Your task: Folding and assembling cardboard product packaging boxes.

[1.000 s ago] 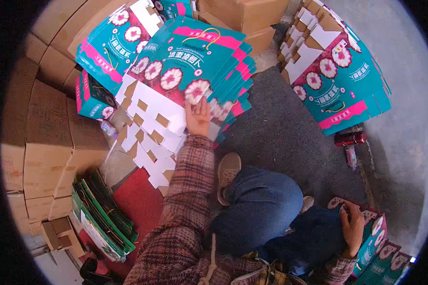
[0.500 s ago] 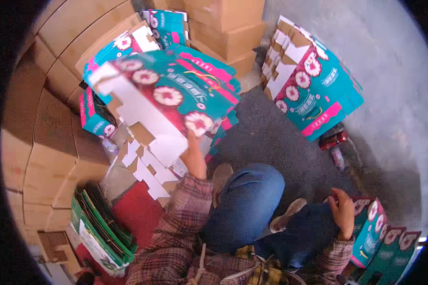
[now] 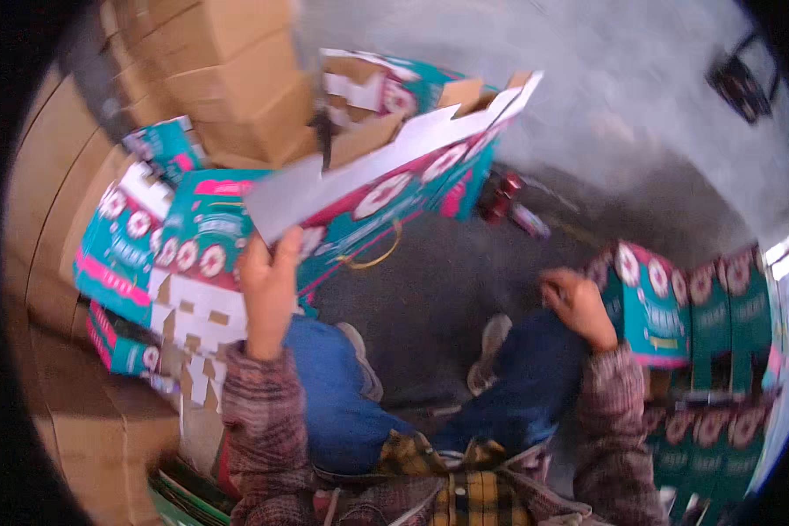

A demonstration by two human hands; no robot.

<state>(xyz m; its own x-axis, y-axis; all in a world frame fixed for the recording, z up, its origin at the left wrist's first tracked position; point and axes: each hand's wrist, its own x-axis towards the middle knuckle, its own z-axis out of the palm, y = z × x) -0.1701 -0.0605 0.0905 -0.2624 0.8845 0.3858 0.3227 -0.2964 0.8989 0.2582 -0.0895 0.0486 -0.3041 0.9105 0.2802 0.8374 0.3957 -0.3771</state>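
Observation:
My left hand (image 3: 270, 285) is closed on the near corner of a carton (image 3: 368, 206), printed teal and maroon with white flower shapes. The carton is tilted up in front of me, its white flaps and brown cut edges showing along the top. A yellow cord handle (image 3: 379, 256) loops below its printed side. Over my right knee hovers my right hand (image 3: 580, 307), its fingers loosely bent and somewhat apart, with nothing seen in them. Beside that hand stands a teal printed box (image 3: 656, 307).
Flat teal cartons (image 3: 206, 219) lie piled at my left, near stacked brown boxes (image 3: 237, 88). Another carton stack (image 3: 412, 74) stands behind the held one. More teal boxes (image 3: 732, 307) line the right. A red object (image 3: 500, 197) lies on the floor beyond; a black item (image 3: 741, 83) sits farther off.
The view has swung right. My left hand has brought the carton away from the left pile and turned it more on edge. My right hand has come forward off my knee.

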